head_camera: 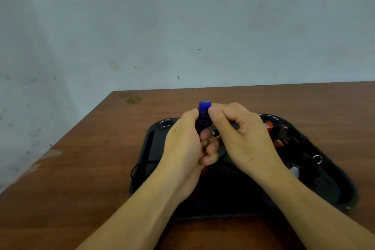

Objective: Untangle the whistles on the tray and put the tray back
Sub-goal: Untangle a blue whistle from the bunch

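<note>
A black tray (154,134) lies on the wooden table in front of me. Both hands are raised over its middle. My left hand (186,144) grips a blue whistle (204,107) whose mouthpiece sticks up between the thumbs. My right hand (241,138) pinches the same whistle from the right with thumb and curled fingers. A black cord (140,166) trails off the tray's left side. Red whistles (278,140) lie in a tangle at the tray's right, partly hidden behind my right hand. A metal ring (317,158) and a pale whistle (295,170) lie near the right rim.
The brown wooden table (81,168) reaches to a grey wall behind. Its left edge runs diagonally close to the tray. A small yellowish mark (133,99) sits near the far left corner.
</note>
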